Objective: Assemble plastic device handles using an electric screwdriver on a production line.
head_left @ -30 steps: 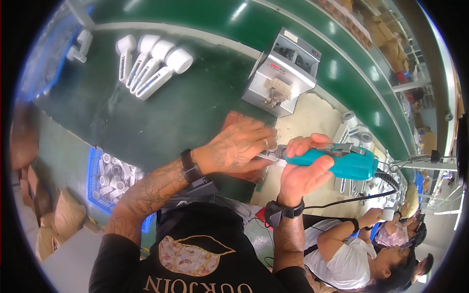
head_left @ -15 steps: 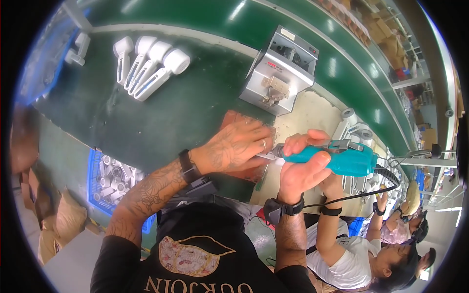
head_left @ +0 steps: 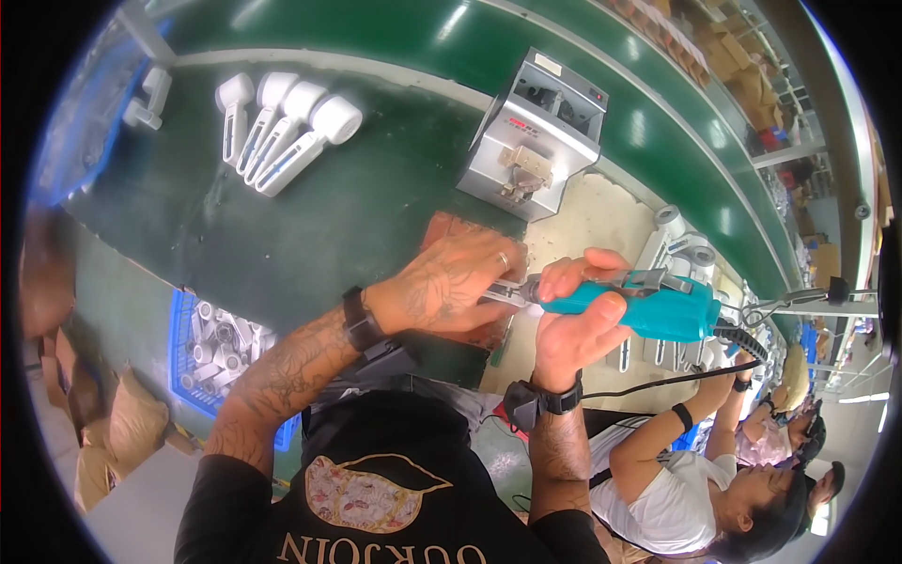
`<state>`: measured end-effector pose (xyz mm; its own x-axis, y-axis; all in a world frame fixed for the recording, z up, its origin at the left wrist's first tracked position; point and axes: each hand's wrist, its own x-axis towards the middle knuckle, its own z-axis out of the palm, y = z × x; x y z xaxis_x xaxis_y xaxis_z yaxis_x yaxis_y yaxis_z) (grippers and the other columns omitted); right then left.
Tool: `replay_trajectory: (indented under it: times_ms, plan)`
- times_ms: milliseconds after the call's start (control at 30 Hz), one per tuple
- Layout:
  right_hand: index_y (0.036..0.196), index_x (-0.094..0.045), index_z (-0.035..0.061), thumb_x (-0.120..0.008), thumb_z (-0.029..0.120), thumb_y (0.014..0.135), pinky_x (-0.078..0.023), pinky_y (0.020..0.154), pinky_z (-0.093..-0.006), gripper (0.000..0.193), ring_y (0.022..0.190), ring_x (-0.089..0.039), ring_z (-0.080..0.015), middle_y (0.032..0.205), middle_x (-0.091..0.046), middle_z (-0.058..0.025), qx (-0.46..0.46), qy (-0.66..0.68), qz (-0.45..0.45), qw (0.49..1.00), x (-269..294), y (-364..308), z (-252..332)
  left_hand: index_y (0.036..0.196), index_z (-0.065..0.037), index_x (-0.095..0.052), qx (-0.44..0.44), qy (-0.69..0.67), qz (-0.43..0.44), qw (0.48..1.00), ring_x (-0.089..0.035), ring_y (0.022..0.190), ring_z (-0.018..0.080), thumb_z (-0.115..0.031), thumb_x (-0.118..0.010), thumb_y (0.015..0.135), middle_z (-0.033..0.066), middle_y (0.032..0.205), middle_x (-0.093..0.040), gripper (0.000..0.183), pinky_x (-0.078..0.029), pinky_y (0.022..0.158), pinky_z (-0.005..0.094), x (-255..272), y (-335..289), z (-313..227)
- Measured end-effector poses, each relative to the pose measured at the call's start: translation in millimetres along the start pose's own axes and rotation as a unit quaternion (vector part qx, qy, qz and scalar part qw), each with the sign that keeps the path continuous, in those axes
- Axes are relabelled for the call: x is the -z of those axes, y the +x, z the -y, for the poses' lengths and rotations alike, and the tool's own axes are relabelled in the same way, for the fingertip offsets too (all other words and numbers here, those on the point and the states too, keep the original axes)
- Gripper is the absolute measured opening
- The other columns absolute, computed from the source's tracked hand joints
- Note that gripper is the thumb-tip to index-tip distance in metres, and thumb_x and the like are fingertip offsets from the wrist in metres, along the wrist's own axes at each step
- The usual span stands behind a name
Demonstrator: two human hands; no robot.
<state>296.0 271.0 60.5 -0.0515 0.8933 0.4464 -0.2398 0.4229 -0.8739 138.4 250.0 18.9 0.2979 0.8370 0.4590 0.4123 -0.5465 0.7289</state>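
My right hand (head_left: pixel 573 324) grips a teal electric screwdriver (head_left: pixel 648 305) that lies sideways, its metal tip pointing left. My left hand (head_left: pixel 446 287) is curled over a small part at that tip, above a reddish-brown block (head_left: pixel 451 230) on the green bench; the part itself is hidden under my fingers. Both wrists wear dark bands. A black cable runs from the screwdriver's rear toward the right.
A grey metal machine (head_left: pixel 536 136) stands beyond my hands. Several white handled parts (head_left: pixel 282 132) lie in a row at the far left. A blue bin (head_left: pixel 211 352) of white parts sits at lower left. More white parts (head_left: pixel 681 249) stand at right, where other people work.
My hands and the screwdriver have hardly moved. The neighbouring person's arm at the right has shifted position.
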Motion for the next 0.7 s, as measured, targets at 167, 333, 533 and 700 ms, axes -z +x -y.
replay_trajectory:
  times_ms: [167, 333, 533, 700]
  plan:
    - [0.115, -0.051, -0.0040, -0.052, 0.064, 0.098, -0.043, 0.055, -0.0331, 0.070, 0.060, -0.052, -0.0191, 0.072, -0.051, -0.0080, -0.004, -0.012, 0.001, 1.000, -1.7, 2.3, 4.3, 0.101, -0.007, -0.065, -0.042, 0.093, -0.035, 0.994, -0.057, 0.096, 0.0330, -0.027, -0.076, 0.080, 0.0096, 0.093, -0.058, 0.031, -0.046, 0.082, 0.0455, -2.9, 0.0, 2.6]
    - [0.114, -0.054, -0.0042, -0.051, 0.062, 0.099, -0.045, 0.058, -0.0331, 0.068, 0.062, -0.053, -0.0194, 0.072, -0.053, -0.0083, 0.023, 0.023, 0.010, 0.999, -1.2, 29.2, 10.4, 0.104, -0.010, -0.069, 0.030, 0.077, 0.029, 0.996, -0.056, 0.100, 0.0304, -0.033, -0.076, 0.082, 0.0072, 0.101, -0.061, 0.033, -0.044, 0.088, 0.0428, 7.8, 5.4, 11.1]
    - [0.111, -0.057, -0.0029, -0.044, 0.044, 0.107, -0.046, 0.060, -0.0297, 0.048, 0.066, -0.058, -0.0173, 0.074, -0.058, -0.0073, 0.022, -0.083, 0.007, 0.996, -29.2, 78.0, -12.9, 0.111, -0.014, -0.072, -0.012, 0.159, 0.025, 0.987, -0.057, 0.105, 0.0247, -0.041, -0.074, 0.085, 0.0034, 0.106, -0.065, 0.037, -0.043, 0.093, 0.0397, 11.3, -3.4, 8.6]
    - [0.106, -0.057, -0.0017, -0.048, 0.034, 0.107, -0.045, 0.060, -0.0270, 0.037, 0.067, -0.059, -0.0150, 0.074, -0.059, -0.0063, 0.031, -0.084, 0.039, 0.995, -48.9, 101.8, -34.6, 0.116, -0.009, -0.067, -0.023, 0.111, 0.000, 0.994, -0.055, 0.106, 0.0257, -0.038, -0.070, 0.087, 0.0073, 0.108, -0.062, 0.041, -0.044, 0.094, 0.0450, 9.4, -8.3, 19.3]
